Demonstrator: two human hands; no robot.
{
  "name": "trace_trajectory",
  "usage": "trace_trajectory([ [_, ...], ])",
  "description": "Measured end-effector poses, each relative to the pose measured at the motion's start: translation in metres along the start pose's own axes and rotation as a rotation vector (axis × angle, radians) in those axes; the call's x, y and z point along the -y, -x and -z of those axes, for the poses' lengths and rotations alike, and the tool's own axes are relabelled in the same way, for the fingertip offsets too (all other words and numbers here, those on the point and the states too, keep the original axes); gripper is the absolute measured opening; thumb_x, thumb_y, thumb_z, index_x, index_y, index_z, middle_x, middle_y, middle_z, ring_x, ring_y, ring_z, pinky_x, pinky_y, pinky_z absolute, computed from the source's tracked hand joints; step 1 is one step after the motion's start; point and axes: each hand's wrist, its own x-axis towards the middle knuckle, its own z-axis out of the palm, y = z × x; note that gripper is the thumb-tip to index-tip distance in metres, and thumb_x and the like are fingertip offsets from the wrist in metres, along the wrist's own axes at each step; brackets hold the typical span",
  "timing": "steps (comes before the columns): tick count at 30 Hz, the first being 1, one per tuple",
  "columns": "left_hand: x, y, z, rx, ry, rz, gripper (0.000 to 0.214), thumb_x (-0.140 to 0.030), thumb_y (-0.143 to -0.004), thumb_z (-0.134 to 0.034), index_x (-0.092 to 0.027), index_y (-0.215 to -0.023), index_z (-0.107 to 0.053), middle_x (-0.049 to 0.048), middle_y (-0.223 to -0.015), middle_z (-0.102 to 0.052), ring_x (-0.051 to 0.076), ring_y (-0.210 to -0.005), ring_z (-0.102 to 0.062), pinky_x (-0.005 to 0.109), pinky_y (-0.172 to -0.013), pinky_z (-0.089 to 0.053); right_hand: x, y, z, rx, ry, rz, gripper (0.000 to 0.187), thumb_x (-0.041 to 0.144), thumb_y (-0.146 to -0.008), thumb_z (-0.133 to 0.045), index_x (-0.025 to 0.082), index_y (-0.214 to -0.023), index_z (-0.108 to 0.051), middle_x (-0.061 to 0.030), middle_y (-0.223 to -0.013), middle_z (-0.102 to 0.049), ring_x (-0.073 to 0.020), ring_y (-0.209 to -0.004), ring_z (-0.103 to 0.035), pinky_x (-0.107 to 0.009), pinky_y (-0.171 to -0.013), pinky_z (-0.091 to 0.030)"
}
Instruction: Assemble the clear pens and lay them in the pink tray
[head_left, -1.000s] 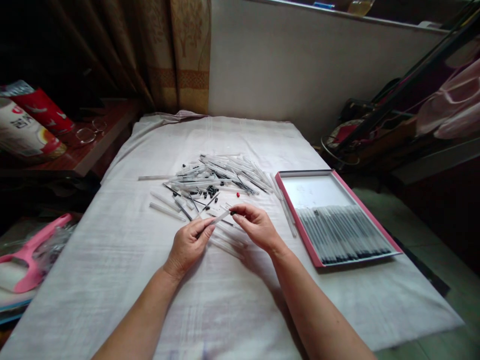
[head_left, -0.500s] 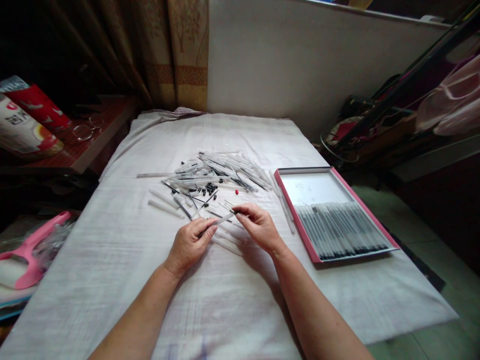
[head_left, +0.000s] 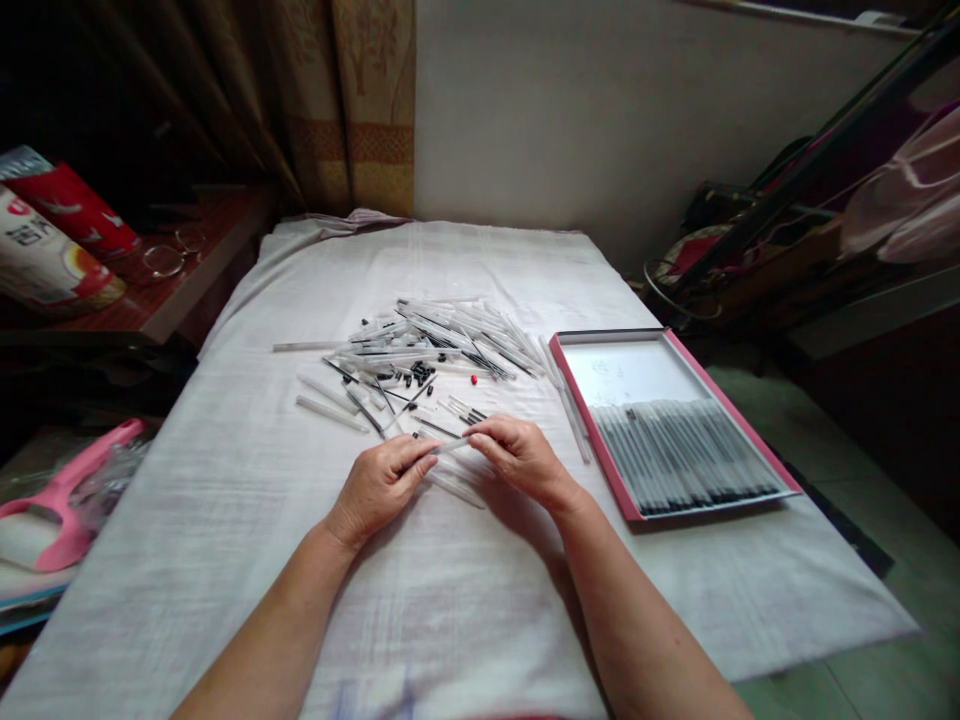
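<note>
My left hand (head_left: 379, 484) and my right hand (head_left: 520, 458) meet over the white cloth, both pinched on one clear pen barrel (head_left: 450, 446) held between them. Just beyond lies a loose pile of clear pen tubes, black refills and small black caps (head_left: 431, 350), with one tiny red cap (head_left: 474, 379). To the right sits a pink-rimmed tray (head_left: 596, 440) holding a neat row of assembled pens (head_left: 682, 465) in its near half.
The white cloth-covered table (head_left: 450, 600) ends at a wall behind. A wooden side shelf (head_left: 172, 300) with packets (head_left: 45, 250) stands at left, a pink plastic tool (head_left: 60, 500) lower left. Dark clutter and a slanted rod (head_left: 810, 160) fill the right side.
Both hands have drawn slightly closer together and lower toward the cloth, and the pen barrel between them looks flatter. The view has tilted down a little.
</note>
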Motion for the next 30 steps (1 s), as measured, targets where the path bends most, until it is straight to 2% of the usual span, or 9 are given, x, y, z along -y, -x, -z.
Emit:
trace_trajectory([
  [6,-0.0017,-0.0001,-0.0017,0.009,0.023,-0.001,0.024,-0.029,-0.091,-0.056,-0.021,-0.106,-0.073,0.0055,-0.090,-0.074,0.016,-0.082,-0.069,0.024,-0.076,-0.053,-0.0009,0.0012,-0.0008,0.050,0.148,-0.052,0.044,0.037,-0.095,-0.044,0.019,-0.061,-0.065,-0.0029,-0.061,-0.064,-0.0132,-0.059,-0.057,-0.025,-0.061,-0.040],
  [8,-0.0029,-0.0006,-0.0015,0.009,0.030,0.009,0.024,-0.029,-0.091,-0.056,-0.021,-0.105,-0.073,0.0059,-0.090,-0.075,0.016,-0.082,-0.069,0.024,-0.076,-0.053,-0.0002,0.0026,0.0010,0.044,0.107,-0.073,0.039,0.037,-0.094,-0.045,0.019,-0.067,-0.066,-0.0026,-0.063,-0.064,-0.0137,-0.061,-0.057,-0.026,-0.061,-0.040],
  [10,-0.0037,-0.0009,-0.0011,0.004,0.035,0.017,0.023,-0.028,-0.091,-0.056,-0.020,-0.104,-0.073,0.0062,-0.090,-0.075,0.016,-0.081,-0.069,0.024,-0.076,-0.054,0.0017,0.0042,0.0037,0.029,0.019,-0.090,0.023,0.033,-0.090,-0.051,0.019,-0.085,-0.068,-0.0021,-0.071,-0.065,-0.0141,-0.065,-0.058,-0.025,-0.061,-0.041],
  [12,-0.0040,-0.0011,-0.0008,0.001,0.035,0.017,0.023,-0.028,-0.090,-0.056,-0.020,-0.103,-0.073,0.0063,-0.090,-0.075,0.016,-0.081,-0.070,0.024,-0.076,-0.054,0.0036,0.0051,0.0060,0.017,-0.067,-0.100,0.016,0.028,-0.087,-0.056,0.019,-0.096,-0.065,-0.0013,-0.076,-0.065,-0.0135,-0.067,-0.057,-0.024,-0.060,-0.042],
  [16,-0.0044,-0.0012,-0.0005,0.000,0.035,0.017,0.023,-0.028,-0.090,-0.056,-0.020,-0.103,-0.073,0.0063,-0.089,-0.075,0.016,-0.080,-0.069,0.025,-0.077,-0.054,0.0041,0.0041,0.0053,0.005,-0.076,-0.098,0.011,0.027,-0.086,-0.056,0.019,-0.085,-0.064,0.0001,-0.073,-0.063,-0.0126,-0.065,-0.055,-0.025,-0.062,-0.042],
  [20,-0.0044,-0.0012,-0.0005,0.006,0.032,0.023,0.023,-0.028,-0.090,-0.056,-0.020,-0.103,-0.073,0.0060,-0.089,-0.075,0.016,-0.079,-0.069,0.024,-0.076,-0.054,0.0027,0.0038,0.0027,-0.012,-0.003,-0.123,0.022,0.031,-0.089,-0.053,0.019,-0.073,-0.062,0.0003,-0.066,-0.062,-0.0122,-0.062,-0.054,-0.025,-0.061,-0.039],
  [25,-0.0032,-0.0009,-0.0016,0.005,0.028,0.023,0.023,-0.028,-0.090,-0.056,-0.019,-0.102,-0.073,0.0064,-0.089,-0.074,0.016,-0.080,-0.069,0.023,-0.075,-0.053,0.0036,0.0061,0.0043,0.015,-0.053,-0.116,0.013,0.028,-0.085,-0.057,0.019,-0.092,-0.062,0.0006,-0.073,-0.062,-0.0122,-0.065,-0.054,-0.024,-0.061,-0.040],
  [27,-0.0029,-0.0007,-0.0020,0.003,0.031,0.025,0.022,-0.028,-0.090,-0.057,-0.019,-0.103,-0.073,0.0063,-0.089,-0.074,0.016,-0.080,-0.069,0.024,-0.076,-0.053,0.0039,0.0061,0.0045,0.021,-0.060,-0.117,0.010,0.028,-0.086,-0.056,0.019,-0.086,-0.062,0.0013,-0.071,-0.060,-0.0117,-0.063,-0.053,-0.024,-0.061,-0.040],
  [30,-0.0032,-0.0008,-0.0019,0.003,0.040,0.036,0.022,-0.028,-0.090,-0.057,-0.020,-0.103,-0.073,0.0062,-0.090,-0.075,0.016,-0.081,-0.069,0.024,-0.076,-0.053,0.0031,0.0058,0.0040,0.022,-0.019,-0.130,0.018,0.029,-0.089,-0.053,0.019,-0.076,-0.060,0.0015,-0.066,-0.059,-0.0117,-0.062,-0.052,-0.025,-0.062,-0.039],
])
